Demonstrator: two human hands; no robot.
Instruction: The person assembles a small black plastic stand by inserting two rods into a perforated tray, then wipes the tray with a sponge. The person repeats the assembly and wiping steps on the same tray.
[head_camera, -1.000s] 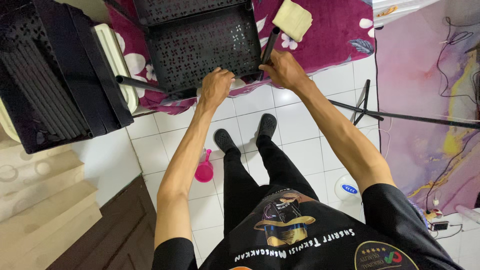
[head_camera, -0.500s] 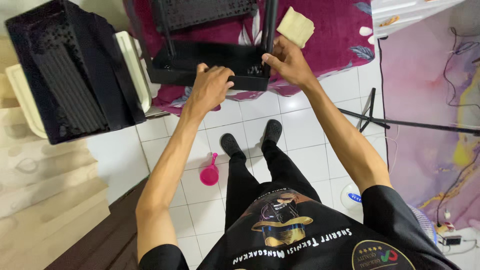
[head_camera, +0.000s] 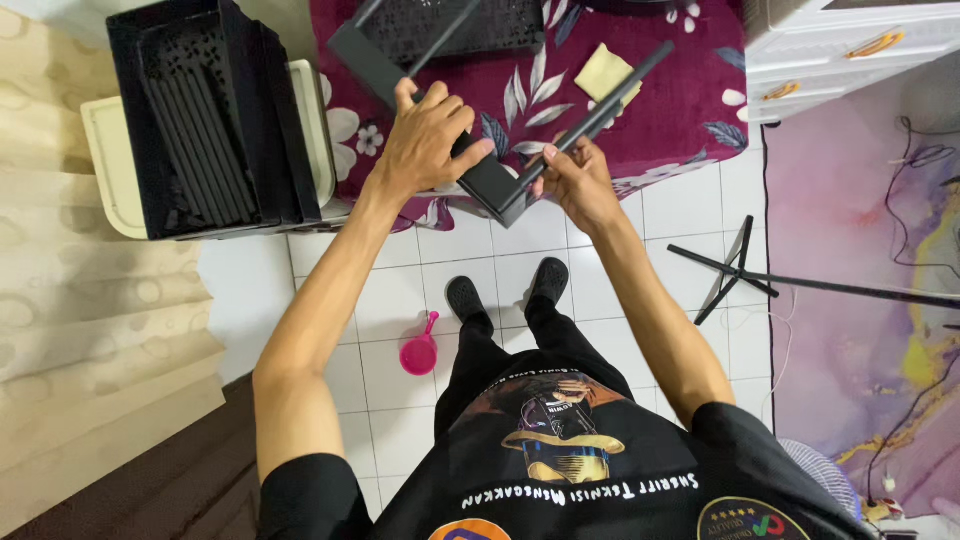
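Observation:
A black perforated plastic shelf tray (head_camera: 440, 40) is tilted up over a maroon flowered bed cover (head_camera: 690, 100). My left hand (head_camera: 425, 135) grips the tray's near rim, close to its corner. My right hand (head_camera: 575, 180) is closed around a black pole (head_camera: 600, 110) that slants up to the right from that corner. A yellow folded cloth (head_camera: 605, 75) lies on the cover just behind the pole.
A stack of black shelf trays and poles (head_camera: 205, 120) rests on a cream stand at left. A pink scoop (head_camera: 420, 352) lies on the white tiled floor by my feet. A black tripod stand (head_camera: 740, 270) lies at right, below a white drawer unit (head_camera: 850, 40).
The tray has been tipped and turned from flat to slanted, its corner now toward me. Both hands have come closer together at that corner, and the pole leans right.

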